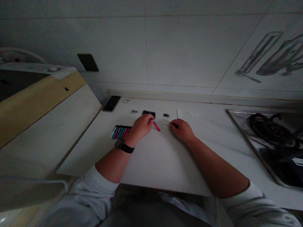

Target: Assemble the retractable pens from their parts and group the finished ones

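My left hand (142,124), wearing a black watch, is closed with its fingertips pinched on a slim red pen barrel (156,126) that tilts down to the right. My right hand (183,129) is closed around a small black piece (175,125), from which a thin pale rod (166,123) points left toward the barrel. The rod and the barrel are apart. Behind my left fingers lies a row of black pen parts (149,112). Partly covered by my left wrist, several pens (120,131) in white, blue and red with black ends lie side by side.
Along the back of the white counter (159,164) lie a phone (111,103), a thin ring (126,101), small metal springs (134,111), small dark pieces (166,115), thin white sticks (179,113) and tiny white pieces (192,114). A gas stove (268,133) sits right; a cabinet panel (72,123) left.
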Available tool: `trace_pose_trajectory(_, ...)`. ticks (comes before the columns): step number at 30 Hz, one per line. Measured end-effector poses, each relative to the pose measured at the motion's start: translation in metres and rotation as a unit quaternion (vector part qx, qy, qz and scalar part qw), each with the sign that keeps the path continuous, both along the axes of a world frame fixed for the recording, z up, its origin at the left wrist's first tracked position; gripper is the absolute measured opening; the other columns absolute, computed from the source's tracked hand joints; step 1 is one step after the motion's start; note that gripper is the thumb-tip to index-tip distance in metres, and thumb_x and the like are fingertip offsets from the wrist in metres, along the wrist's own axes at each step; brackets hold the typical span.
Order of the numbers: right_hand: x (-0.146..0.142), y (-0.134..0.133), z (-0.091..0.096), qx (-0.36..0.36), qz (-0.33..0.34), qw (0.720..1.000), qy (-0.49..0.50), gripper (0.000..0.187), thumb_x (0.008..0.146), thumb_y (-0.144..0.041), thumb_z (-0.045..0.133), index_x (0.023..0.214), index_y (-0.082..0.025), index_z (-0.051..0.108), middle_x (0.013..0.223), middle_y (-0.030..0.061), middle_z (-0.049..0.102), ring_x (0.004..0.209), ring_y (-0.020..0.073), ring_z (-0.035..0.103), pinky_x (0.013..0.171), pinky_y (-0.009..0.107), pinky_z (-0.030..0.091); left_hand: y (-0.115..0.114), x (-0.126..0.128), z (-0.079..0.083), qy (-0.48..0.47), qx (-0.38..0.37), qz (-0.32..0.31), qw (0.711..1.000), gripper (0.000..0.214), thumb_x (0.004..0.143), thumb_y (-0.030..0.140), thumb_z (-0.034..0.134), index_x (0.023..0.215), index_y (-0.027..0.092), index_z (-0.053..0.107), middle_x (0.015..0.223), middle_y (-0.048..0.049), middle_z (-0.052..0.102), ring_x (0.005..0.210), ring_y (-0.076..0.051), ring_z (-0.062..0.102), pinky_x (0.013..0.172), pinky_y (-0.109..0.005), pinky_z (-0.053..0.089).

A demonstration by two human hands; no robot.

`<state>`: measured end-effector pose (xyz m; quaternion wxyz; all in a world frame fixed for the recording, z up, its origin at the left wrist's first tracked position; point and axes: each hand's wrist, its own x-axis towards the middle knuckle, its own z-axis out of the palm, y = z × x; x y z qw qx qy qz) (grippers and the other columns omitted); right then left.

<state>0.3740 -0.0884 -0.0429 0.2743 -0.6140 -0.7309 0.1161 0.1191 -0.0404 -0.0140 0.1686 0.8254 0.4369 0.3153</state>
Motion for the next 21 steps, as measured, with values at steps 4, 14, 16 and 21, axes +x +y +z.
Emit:
trace_pose_trajectory(4, -0.001, 0.000, 0.000, -0.001, 0.004, 1.000, 0.001, 0.018, 0.094, -0.029, 0.059, 0.097, -0.022, 0.075, 0.098, 0.0085, 0.073, 0.089, 0.0223, 0.065, 0.083, 0.034, 0.049, -0.007, 0.001, 0.006, 0.000, 0.019, -0.013, 1.000, 0.014, 0.095, 0.015, 0.059, 0.102, 0.021, 0.069, 0.101, -0.0059, 0.074, 0.091, -0.019, 0.069, 0.080, -0.032, 0.055)
trace_pose_trajectory(14, -0.002, 0.000, 0.000, -0.003, 0.007, 1.000, -0.002, 0.019, 0.095, -0.029, 0.058, 0.097, -0.022, 0.075, 0.099, 0.0088, 0.074, 0.089, 0.0226, 0.065, 0.083, 0.034, 0.048, -0.018, 0.003, 0.022, 0.015, 0.050, -0.033, 0.998, 0.008, 0.091, 0.017, 0.069, 0.097, 0.021, 0.065, 0.095, -0.0034, 0.074, 0.087, -0.019, 0.069, 0.080, -0.033, 0.053)
trace_pose_trajectory(16, -0.002, 0.000, 0.000, -0.005, 0.007, 1.000, -0.005, 0.019, 0.094, -0.029, 0.058, 0.098, -0.022, 0.075, 0.099, 0.0089, 0.074, 0.090, 0.0230, 0.065, 0.083, 0.034, 0.048, -0.018, 0.002, 0.023, 0.024, 0.067, -0.047, 0.996, 0.005, 0.091, 0.018, 0.069, 0.094, 0.021, 0.066, 0.094, -0.0029, 0.074, 0.088, -0.019, 0.068, 0.081, -0.033, 0.052)
trace_pose_trajectory(21, -0.001, 0.000, -0.001, -0.008, 0.007, 1.000, -0.005, 0.020, 0.095, -0.031, 0.058, 0.099, -0.022, 0.075, 0.099, 0.0090, 0.073, 0.090, 0.0231, 0.065, 0.083, 0.034, 0.048, -0.016, 0.001, 0.022, 0.030, 0.089, -0.047, 0.994, 0.004, 0.092, 0.018, 0.069, 0.093, 0.022, 0.068, 0.092, -0.0026, 0.073, 0.087, -0.019, 0.067, 0.082, -0.033, 0.051)
